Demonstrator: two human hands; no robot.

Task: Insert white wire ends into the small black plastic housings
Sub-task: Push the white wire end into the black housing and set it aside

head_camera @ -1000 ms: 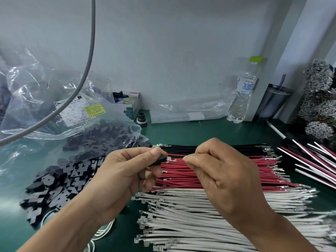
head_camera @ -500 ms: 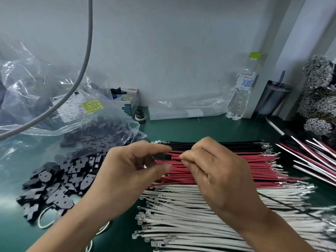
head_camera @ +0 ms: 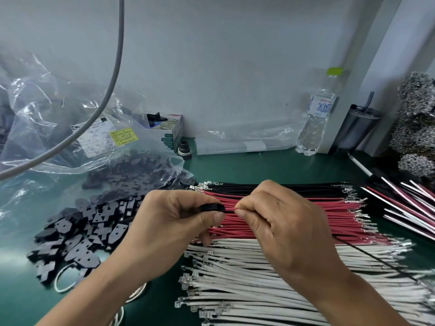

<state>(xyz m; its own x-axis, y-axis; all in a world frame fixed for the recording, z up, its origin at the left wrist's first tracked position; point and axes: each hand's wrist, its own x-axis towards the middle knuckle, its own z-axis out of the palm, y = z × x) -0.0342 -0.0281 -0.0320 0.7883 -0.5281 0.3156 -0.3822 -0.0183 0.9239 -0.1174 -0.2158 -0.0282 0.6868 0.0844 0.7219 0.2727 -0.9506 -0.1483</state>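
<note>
**Head view: two hands push a wire into a black piece**

Head view shows the left hand point(head_camera: 179, 222) pinching a small black housing point(head_camera: 213, 207). The right hand point(head_camera: 277, 222) pinches a thin wire point(head_camera: 231, 210) right at its mouth. I cannot tell the wire's color. White wires point(head_camera: 270, 278) lie just below the hands, red wires point(head_camera: 329, 215) behind them. More black housings point(head_camera: 77, 236) sit in a heap on the left. If the wire goes in crooked, its tip may bend or not click in.
</note>
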